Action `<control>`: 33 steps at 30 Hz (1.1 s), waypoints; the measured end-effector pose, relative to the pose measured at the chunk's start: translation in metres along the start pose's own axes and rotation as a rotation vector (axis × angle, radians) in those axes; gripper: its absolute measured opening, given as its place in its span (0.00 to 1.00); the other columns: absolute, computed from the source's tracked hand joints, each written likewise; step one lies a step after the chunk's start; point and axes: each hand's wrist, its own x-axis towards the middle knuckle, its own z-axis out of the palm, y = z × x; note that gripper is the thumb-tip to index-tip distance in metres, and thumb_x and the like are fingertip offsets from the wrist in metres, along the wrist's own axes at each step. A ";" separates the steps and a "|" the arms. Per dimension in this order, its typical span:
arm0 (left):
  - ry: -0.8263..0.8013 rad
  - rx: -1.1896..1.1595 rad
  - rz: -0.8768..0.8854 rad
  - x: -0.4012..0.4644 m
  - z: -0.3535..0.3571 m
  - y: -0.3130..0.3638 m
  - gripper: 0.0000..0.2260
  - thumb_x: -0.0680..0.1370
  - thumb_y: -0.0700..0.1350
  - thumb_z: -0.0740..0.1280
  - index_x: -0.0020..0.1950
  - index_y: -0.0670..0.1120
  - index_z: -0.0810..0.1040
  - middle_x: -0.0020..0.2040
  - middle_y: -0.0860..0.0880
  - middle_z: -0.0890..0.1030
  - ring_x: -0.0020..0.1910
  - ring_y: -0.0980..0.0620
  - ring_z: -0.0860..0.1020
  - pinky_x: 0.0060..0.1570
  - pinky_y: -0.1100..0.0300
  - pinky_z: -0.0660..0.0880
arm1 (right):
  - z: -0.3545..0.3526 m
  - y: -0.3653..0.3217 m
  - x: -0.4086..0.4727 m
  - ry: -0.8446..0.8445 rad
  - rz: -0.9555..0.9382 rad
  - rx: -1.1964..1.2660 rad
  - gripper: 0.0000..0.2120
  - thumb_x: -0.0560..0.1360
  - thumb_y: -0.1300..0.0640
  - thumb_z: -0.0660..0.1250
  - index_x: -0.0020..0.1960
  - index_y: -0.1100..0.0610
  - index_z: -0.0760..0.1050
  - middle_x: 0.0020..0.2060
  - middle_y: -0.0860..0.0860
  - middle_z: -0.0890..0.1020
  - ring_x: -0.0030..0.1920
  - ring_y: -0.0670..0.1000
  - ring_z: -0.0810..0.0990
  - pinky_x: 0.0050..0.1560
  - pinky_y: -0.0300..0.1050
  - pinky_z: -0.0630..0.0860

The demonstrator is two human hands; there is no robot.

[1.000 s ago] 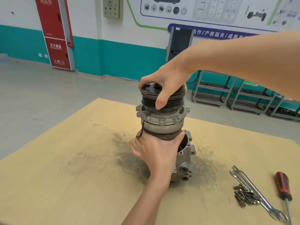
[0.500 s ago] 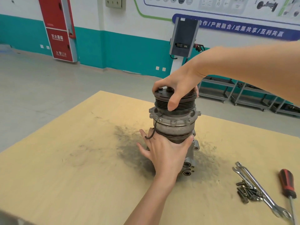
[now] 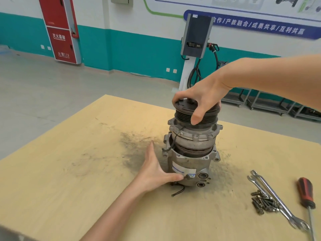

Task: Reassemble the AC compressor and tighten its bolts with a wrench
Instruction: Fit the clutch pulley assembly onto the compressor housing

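our left hand's fingers (image 3: 150, 150) lie straight and together, flat against the left wall of the compressor housing (image 3: 186, 166), with the thumb (image 3: 173, 176) pressed on its front beside the white label; nothing is curled round it, so the left hand (image 3: 153, 169) only braces. a short black wire (image 3: 178, 191) trails from under the housing onto the wooden table (image 3: 69, 171), amid a dark grimy smear. the housing stands upright near the table's middle, and the front section (image 3: 194, 136) sits tilted in its mouth, not fully down, a gap showing on the left. on top, our right hand (image 3: 203, 96) wraps over the black grooved pulley (image 3: 182, 115), thumb down the front and fingers curled round the far rim, though we cannot quite see where those end. further right lie a heap of bolts (image 3: 262, 201), touching two wrenches (image 3: 278, 200) laid side by side, then a red-handled screwdriver (image 3: 306, 193) just beside them.
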 end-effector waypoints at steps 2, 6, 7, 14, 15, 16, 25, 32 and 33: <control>-0.024 -0.020 0.064 0.012 0.005 -0.004 0.68 0.56 0.64 0.80 0.79 0.54 0.34 0.81 0.54 0.45 0.79 0.54 0.49 0.77 0.54 0.52 | 0.008 0.005 -0.005 0.014 -0.011 -0.033 0.34 0.64 0.39 0.75 0.63 0.37 0.59 0.55 0.48 0.72 0.55 0.56 0.76 0.46 0.59 0.82; -0.091 -0.010 0.263 0.030 0.020 -0.001 0.46 0.58 0.57 0.82 0.67 0.74 0.58 0.69 0.69 0.67 0.68 0.68 0.67 0.68 0.68 0.65 | 0.022 0.020 -0.019 0.070 -0.048 -0.029 0.35 0.62 0.38 0.73 0.62 0.37 0.58 0.58 0.50 0.70 0.57 0.58 0.75 0.50 0.60 0.81; -0.113 0.003 0.282 0.033 0.024 0.002 0.41 0.58 0.57 0.81 0.63 0.73 0.63 0.66 0.67 0.71 0.66 0.67 0.70 0.67 0.67 0.67 | 0.025 0.024 -0.022 0.085 -0.057 -0.030 0.34 0.63 0.38 0.73 0.62 0.37 0.58 0.57 0.49 0.70 0.56 0.58 0.75 0.50 0.60 0.81; -0.085 -0.011 0.351 0.034 0.039 0.012 0.44 0.58 0.58 0.79 0.71 0.54 0.67 0.66 0.60 0.68 0.65 0.67 0.69 0.67 0.70 0.66 | 0.050 0.043 -0.031 0.232 -0.116 -0.120 0.34 0.68 0.40 0.73 0.66 0.40 0.55 0.57 0.52 0.68 0.54 0.56 0.72 0.48 0.49 0.76; -0.087 -0.008 0.358 0.033 0.039 0.014 0.43 0.59 0.57 0.80 0.70 0.53 0.68 0.66 0.60 0.68 0.64 0.70 0.68 0.66 0.72 0.65 | 0.053 0.046 -0.032 0.245 -0.120 -0.110 0.35 0.68 0.39 0.73 0.66 0.40 0.55 0.57 0.52 0.68 0.54 0.56 0.72 0.47 0.48 0.76; -0.089 0.001 0.364 0.033 0.040 0.015 0.42 0.60 0.56 0.81 0.70 0.54 0.68 0.66 0.60 0.67 0.64 0.72 0.67 0.65 0.74 0.64 | 0.055 0.048 -0.032 0.258 -0.124 -0.101 0.35 0.68 0.39 0.72 0.66 0.40 0.55 0.56 0.52 0.68 0.54 0.56 0.72 0.46 0.46 0.75; -0.148 -0.171 0.276 0.037 0.036 0.005 0.55 0.64 0.44 0.82 0.78 0.55 0.47 0.70 0.64 0.65 0.65 0.73 0.68 0.59 0.77 0.67 | 0.065 0.053 -0.037 0.317 -0.150 -0.110 0.36 0.67 0.38 0.71 0.67 0.41 0.55 0.56 0.51 0.67 0.53 0.56 0.72 0.44 0.44 0.73; -0.106 -0.100 0.254 0.038 0.040 -0.003 0.50 0.55 0.57 0.81 0.69 0.61 0.56 0.56 0.78 0.72 0.58 0.78 0.70 0.54 0.81 0.67 | 0.060 0.039 -0.031 0.307 -0.205 -0.162 0.37 0.67 0.38 0.72 0.68 0.41 0.55 0.58 0.52 0.67 0.54 0.56 0.71 0.47 0.48 0.75; -0.114 -0.114 0.240 0.038 0.036 -0.005 0.50 0.55 0.58 0.81 0.68 0.66 0.54 0.58 0.75 0.72 0.58 0.77 0.71 0.56 0.79 0.68 | 0.063 0.038 -0.029 0.291 -0.205 -0.164 0.37 0.67 0.39 0.72 0.68 0.41 0.55 0.58 0.52 0.67 0.54 0.56 0.71 0.48 0.49 0.75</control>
